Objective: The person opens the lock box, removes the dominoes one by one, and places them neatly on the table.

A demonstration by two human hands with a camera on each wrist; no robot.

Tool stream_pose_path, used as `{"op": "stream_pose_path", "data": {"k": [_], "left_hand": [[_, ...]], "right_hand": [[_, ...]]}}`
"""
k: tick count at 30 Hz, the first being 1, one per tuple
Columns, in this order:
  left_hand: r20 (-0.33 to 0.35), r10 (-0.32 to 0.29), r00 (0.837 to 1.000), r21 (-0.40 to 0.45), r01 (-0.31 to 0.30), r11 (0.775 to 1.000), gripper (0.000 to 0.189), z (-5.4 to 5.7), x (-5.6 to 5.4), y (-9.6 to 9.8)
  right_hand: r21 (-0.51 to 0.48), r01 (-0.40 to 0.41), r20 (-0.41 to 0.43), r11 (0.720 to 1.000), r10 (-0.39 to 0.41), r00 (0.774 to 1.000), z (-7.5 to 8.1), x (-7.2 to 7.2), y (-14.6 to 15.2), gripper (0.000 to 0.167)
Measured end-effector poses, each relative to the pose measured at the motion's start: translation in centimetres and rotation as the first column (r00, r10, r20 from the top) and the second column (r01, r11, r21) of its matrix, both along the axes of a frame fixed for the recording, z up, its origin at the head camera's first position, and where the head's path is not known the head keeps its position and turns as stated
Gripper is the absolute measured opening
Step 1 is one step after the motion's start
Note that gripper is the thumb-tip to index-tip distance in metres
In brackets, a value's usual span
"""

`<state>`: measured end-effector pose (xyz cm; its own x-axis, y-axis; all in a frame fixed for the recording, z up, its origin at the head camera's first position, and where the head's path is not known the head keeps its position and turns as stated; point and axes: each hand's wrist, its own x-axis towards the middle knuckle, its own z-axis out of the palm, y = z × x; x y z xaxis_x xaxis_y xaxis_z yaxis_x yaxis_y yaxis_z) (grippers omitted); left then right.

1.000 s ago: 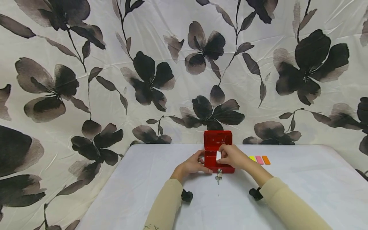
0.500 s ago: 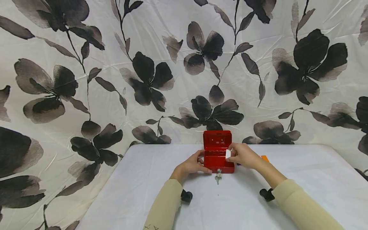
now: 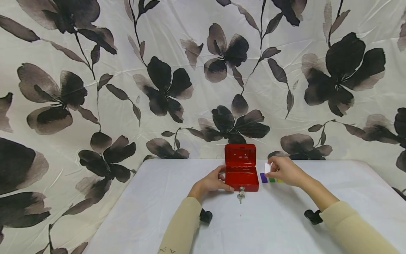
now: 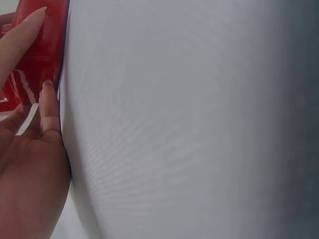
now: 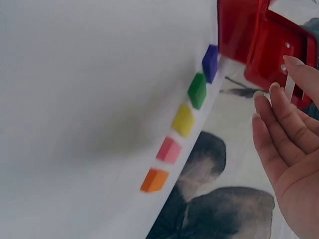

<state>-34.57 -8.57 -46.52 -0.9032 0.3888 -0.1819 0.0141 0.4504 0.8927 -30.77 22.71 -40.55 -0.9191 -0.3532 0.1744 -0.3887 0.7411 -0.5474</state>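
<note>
A red cash box (image 3: 242,178) stands on the table with its lid raised, a key hanging from the lock (image 3: 241,193) at its front. My left hand (image 3: 210,184) grips the box's left end, thumb along the front wall and fingers at the side, as the left wrist view also shows. To the right of the box, my right hand (image 3: 287,171) pinches a small flat white piece (image 3: 267,168) between thumb and fingertips. The piece is held upright, over the row of colored blocks; in the right wrist view only its thin edge (image 5: 289,88) shows.
Beside the box runs a row of small blocks: purple (image 5: 210,63), green (image 5: 197,91), yellow (image 5: 183,121), pink (image 5: 169,150) and orange (image 5: 154,179). They lie near the white table's (image 3: 152,211) back edge, before a floral cloth (image 3: 196,88).
My right hand has lifted the white piece out of the box and carried it right, past the box's side to above the blocks. The left hand and the box have stayed put.
</note>
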Motion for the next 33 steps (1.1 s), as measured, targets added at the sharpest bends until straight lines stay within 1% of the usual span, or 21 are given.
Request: {"op": "stream_pose_path", "data": {"k": [6, 13, 19, 24, 26, 33], "left_hand": [[-0.016, -0.016, 1.0, -0.008, 0.016, 1.0, 0.1, -0.2, 0.0, -0.1], [-0.028, -0.026, 0.999, -0.014, 0.025, 1.0, 0.098, 0.1, 0.2, -0.1], [-0.033, -0.03, 0.999, -0.012, 0.029, 1.0, 0.098, 0.4, 0.2, -0.1], [-0.019, -0.03, 0.999, -0.009, 0.03, 1.0, 0.099, 0.2, 0.2, -0.2], [-0.018, -0.03, 0.999, -0.005, 0.03, 1.0, 0.099, 0.1, 0.2, -0.2], [-0.023, -0.025, 0.999, -0.008, 0.025, 1.0, 0.098, 0.0, 0.1, -0.1]], "right_hand": [[-0.006, 0.017, 0.018, 1.0, -0.016, 1.0, -0.1, 0.5, 2.4, 0.042], [0.069, 0.052, 0.027, 0.996, -0.054, 0.998, -0.3, 0.7, 5.9, 0.044], [0.089, 0.081, 0.026, 0.993, -0.083, 0.996, -1.0, 0.6, 8.4, 0.045], [0.096, 0.1, 0.058, 0.99, -0.106, 0.993, -1.7, 0.6, 9.5, 0.045], [0.104, 0.098, 0.056, 0.99, -0.104, 0.993, -1.8, 0.5, 9.9, 0.044], [0.123, 0.073, 0.009, 0.99, -0.075, 0.997, -2.6, 0.2, 11.0, 0.04]]}}
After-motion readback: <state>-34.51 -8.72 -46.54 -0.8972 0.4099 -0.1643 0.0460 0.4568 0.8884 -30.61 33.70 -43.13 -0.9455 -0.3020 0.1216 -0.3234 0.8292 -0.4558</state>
